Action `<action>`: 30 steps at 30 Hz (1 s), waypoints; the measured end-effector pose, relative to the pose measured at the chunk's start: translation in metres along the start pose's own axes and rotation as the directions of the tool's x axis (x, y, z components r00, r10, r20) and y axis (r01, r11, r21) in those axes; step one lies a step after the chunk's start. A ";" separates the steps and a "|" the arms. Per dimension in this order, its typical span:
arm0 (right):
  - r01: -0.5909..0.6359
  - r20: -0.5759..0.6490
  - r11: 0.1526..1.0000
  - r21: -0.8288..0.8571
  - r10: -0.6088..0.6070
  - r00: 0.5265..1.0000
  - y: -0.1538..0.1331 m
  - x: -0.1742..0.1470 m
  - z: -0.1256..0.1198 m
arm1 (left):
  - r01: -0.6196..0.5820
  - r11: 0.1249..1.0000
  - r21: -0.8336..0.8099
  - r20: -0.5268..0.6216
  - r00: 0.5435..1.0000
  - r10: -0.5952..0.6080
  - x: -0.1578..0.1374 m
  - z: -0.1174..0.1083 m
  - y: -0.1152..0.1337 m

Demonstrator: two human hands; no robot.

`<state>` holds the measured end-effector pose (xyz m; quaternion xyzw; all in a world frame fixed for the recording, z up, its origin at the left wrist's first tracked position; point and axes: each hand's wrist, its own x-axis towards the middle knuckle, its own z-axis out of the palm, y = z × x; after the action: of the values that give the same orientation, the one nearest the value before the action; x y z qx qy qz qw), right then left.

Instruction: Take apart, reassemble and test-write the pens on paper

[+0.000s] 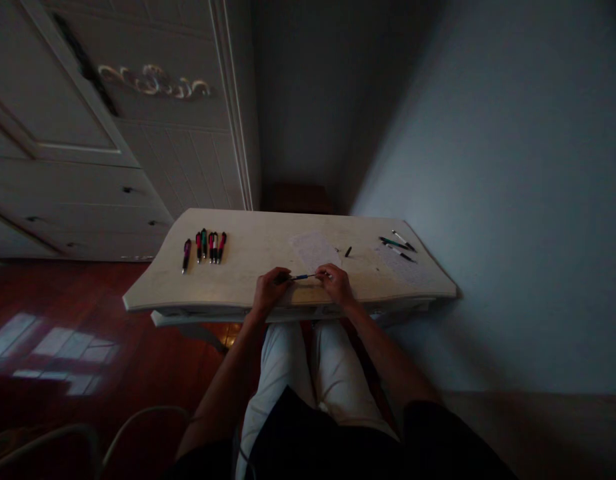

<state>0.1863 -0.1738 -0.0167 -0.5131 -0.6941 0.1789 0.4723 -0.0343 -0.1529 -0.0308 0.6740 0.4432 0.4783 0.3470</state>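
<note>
Just above the front edge of the table, my left hand (272,288) is closed on one end of a blue pen (301,277). My right hand (335,283) pinches the thin, narrow end on the other side, so the pen lies level between both hands. Whether that thin end is a refill or the tip is too small to tell. Beyond my right hand are a short black pen part (348,252) and a smaller piece (337,249). A sheet of paper with writing (313,248) lies flat behind my hands.
Several pens with coloured barrels (211,247) lie in a row on the left of the white table (258,233), with a purple pen (187,256) apart from them. More pens (399,250) rest at the right near a second written sheet (405,270). A wall (513,200) borders the right.
</note>
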 end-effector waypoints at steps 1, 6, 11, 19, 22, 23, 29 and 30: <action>0.003 -0.004 1.000 -0.001 -0.003 1.000 0.001 0.000 0.001 | 0.001 1.000 0.007 0.003 1.000 -0.001 0.000 0.000 0.000; 0.017 0.002 1.000 -0.014 -0.017 1.000 0.001 0.003 0.002 | 0.015 0.999 0.039 0.012 1.000 -0.015 -0.001 0.001 0.000; 0.017 0.031 0.999 -0.041 -0.016 0.999 0.000 0.003 0.001 | 0.014 0.999 0.042 0.009 1.000 -0.015 -0.001 0.000 0.003; -0.019 0.018 0.999 -0.027 0.019 1.000 0.005 0.002 0.005 | 0.019 0.999 0.029 0.013 1.000 -0.020 -0.001 0.001 0.004; -0.033 0.032 0.999 -0.027 0.034 0.999 0.007 0.002 0.005 | 0.021 0.999 0.039 0.008 1.000 -0.022 -0.001 0.001 0.004; -0.038 0.036 0.999 -0.027 0.038 0.999 0.008 0.002 0.006 | 0.022 0.999 0.043 0.010 1.000 -0.023 -0.001 0.001 0.004; -0.054 0.064 0.998 -0.037 0.056 0.996 0.012 0.003 0.007 | 0.031 0.998 0.056 0.009 0.999 -0.031 -0.001 0.001 0.003; -0.052 0.071 0.998 -0.041 0.055 0.996 0.012 0.003 0.007 | 0.031 0.998 0.060 0.008 0.999 -0.031 -0.001 0.001 0.003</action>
<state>0.1871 -0.1645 -0.0272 -0.5338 -0.7002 0.1961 0.4318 -0.0331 -0.1549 -0.0292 0.6793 0.4661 0.4565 0.3361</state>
